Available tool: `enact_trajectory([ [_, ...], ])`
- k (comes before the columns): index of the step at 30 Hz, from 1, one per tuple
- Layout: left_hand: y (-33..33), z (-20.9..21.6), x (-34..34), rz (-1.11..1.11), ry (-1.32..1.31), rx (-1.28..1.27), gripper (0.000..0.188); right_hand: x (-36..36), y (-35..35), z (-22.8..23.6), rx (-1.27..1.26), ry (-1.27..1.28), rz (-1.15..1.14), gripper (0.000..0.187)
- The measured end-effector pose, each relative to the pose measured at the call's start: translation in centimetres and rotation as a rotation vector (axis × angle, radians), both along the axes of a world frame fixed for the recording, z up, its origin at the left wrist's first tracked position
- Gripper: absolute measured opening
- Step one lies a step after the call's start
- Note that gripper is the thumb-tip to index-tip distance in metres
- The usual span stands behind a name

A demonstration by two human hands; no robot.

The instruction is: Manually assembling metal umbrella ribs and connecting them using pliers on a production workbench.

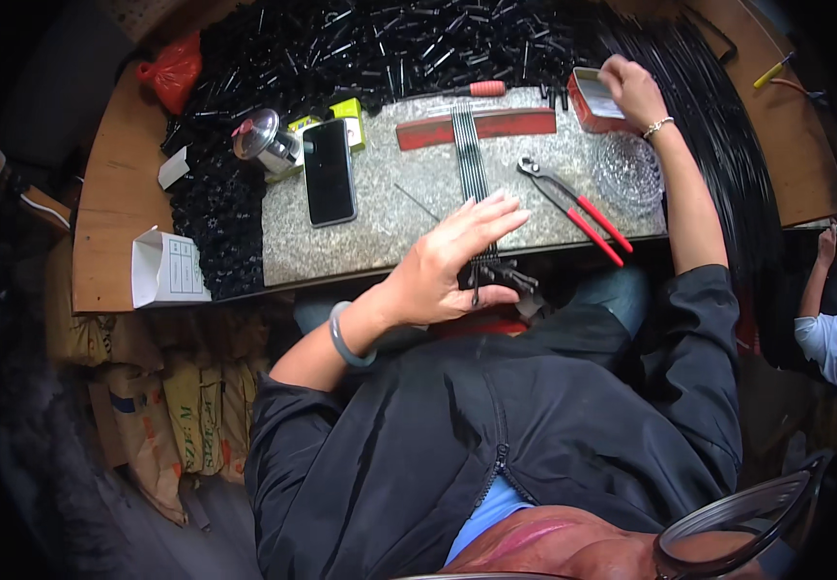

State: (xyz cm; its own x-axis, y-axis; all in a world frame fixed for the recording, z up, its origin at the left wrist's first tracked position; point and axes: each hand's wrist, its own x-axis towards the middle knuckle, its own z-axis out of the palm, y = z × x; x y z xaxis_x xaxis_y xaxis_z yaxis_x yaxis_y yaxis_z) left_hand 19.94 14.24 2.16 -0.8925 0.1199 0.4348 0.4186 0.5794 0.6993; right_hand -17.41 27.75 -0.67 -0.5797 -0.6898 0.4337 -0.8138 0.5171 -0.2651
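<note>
My left hand (457, 256) is spread over the near end of a row of thin black rods (471, 159), thumb apart from the stretched fingers. Black end pieces (510, 275) of the rods show between thumb and fingers, past the slab's near edge. The rods' far part lies across a red bar (423, 132) on the grey stone slab (389, 174). At the upper right my right hand (636, 95) has its curled fingers at the opening of a red tin box (597, 121); what they pinch is hidden. Pliers with red handles (583, 213) lie between my hands.
A black phone (329, 172), a lidded jar (266, 140) and a coil of clear material (628, 172) sit on the slab. Black tubular parts (370, 48) pile up behind it; long black rods (718, 145) lie right. A white carton (167, 268) stands left. Another person (824, 329) is far right.
</note>
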Motion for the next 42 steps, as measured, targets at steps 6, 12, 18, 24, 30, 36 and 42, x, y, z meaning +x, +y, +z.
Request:
enact_trajectory([
  [6, 0.7, 4.1, 0.2, -0.104, 0.038, 0.03, 0.049, 14.8, 2.6, 7.0, -0.454, -0.234, 0.41, 0.005],
  [12, 1.2, 4.3, 0.1, -0.109, 0.113, -0.011, 0.031, 25.3, 7.7, 9.6, -0.463, -0.243, 0.78, 0.017],
  [18, 1.2, 4.2, -0.5, -0.109, 0.225, -0.144, 0.029, 26.4, 8.3, 9.5, -0.47, -0.009, 0.63, 0.025],
  [24, 1.3, 4.5, 0.0, -0.07, 0.194, -0.186, 0.049, 27.0, 8.6, 9.6, -0.448, 0.021, 0.628, 0.024],
  [30, 0.5, 3.5, 0.3, -0.088, 0.171, -0.183, 0.044, 27.6, 8.4, 9.6, -0.425, 0.008, 0.651, 0.023],
  [36, 0.5, 3.6, 0.1, -0.111, 0.169, -0.272, 0.043, 27.4, 7.8, 9.1, -0.429, -0.023, 0.635, 0.023],
  [42, 0.1, 3.1, 0.0, -0.104, 0.188, -0.237, 0.044, 27.4, 7.7, 9.2, -0.426, -0.003, 0.652, 0.023],
])
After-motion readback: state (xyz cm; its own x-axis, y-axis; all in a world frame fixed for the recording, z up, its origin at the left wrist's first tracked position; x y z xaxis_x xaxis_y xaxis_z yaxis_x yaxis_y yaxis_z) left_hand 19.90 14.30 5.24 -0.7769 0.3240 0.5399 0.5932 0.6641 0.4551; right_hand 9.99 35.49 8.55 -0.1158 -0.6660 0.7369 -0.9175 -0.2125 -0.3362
